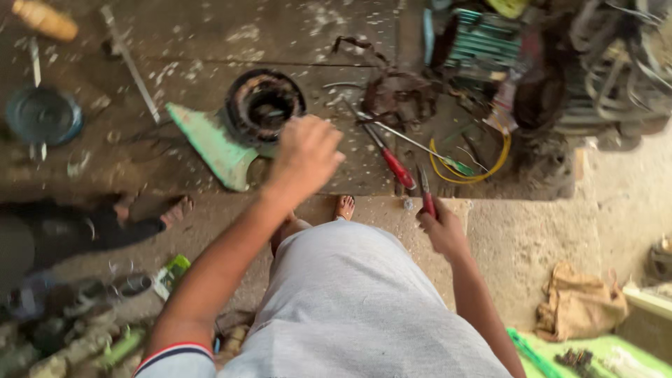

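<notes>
The right hand (pixel 442 227) has its grip closed round red-handled pliers (pixel 425 192) at the surface (pixel 196 49) edge. The left hand (pixel 304 157), fingers curled and holding nothing visible, hovers just beside the round motor stator (pixel 262 105) lying on a green sheet (pixel 210 143).

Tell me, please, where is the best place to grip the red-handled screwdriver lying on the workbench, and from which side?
Probably by its red handle, coming from above at the near edge. The red-handled screwdriver lies flat, handle toward the person, thin shaft running away toward the ring-shaped motor stator. The right hand, holding red-handled pliers, is nearest; the left hand hovers by the stator.
</notes>
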`<act>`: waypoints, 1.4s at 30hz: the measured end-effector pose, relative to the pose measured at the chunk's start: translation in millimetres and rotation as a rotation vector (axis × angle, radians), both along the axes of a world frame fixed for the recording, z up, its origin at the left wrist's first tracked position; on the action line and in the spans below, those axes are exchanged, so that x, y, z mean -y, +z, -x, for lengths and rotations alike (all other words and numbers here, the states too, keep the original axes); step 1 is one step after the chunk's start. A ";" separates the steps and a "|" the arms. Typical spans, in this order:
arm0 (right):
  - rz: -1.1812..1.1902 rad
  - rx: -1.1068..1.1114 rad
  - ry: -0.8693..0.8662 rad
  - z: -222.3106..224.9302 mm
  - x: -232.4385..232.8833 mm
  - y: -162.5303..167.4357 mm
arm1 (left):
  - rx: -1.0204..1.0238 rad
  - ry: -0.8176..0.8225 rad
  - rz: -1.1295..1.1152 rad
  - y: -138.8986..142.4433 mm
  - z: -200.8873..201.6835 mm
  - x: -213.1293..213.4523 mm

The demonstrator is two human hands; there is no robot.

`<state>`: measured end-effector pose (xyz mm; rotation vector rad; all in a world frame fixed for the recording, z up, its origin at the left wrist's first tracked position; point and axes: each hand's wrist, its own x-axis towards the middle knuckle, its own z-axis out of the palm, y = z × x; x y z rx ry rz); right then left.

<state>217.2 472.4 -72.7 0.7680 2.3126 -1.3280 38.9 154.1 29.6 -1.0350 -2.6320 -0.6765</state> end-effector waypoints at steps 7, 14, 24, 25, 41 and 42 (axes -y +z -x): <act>-0.744 -0.463 0.389 101.0 -16.1 -38.5 | -0.077 0.562 -0.137 37.9 -19.6 125.6; -0.898 -0.506 0.477 120.2 17.0 -43.3 | -0.137 0.554 -0.077 12.1 -41.3 131.9; -0.736 -0.628 0.548 83.6 49.4 -35.6 | -0.024 0.494 -0.018 -15.6 3.4 136.3; -0.638 -0.639 0.522 80.6 49.3 -29.0 | 0.004 0.476 -0.030 -15.6 18.0 144.3; 0.328 -0.235 -0.159 30.6 89.5 69.3 | -0.169 -0.236 0.259 -14.0 73.4 260.1; 0.299 -0.241 -0.124 33.4 93.5 71.7 | -0.189 -0.227 0.227 -18.0 73.2 259.7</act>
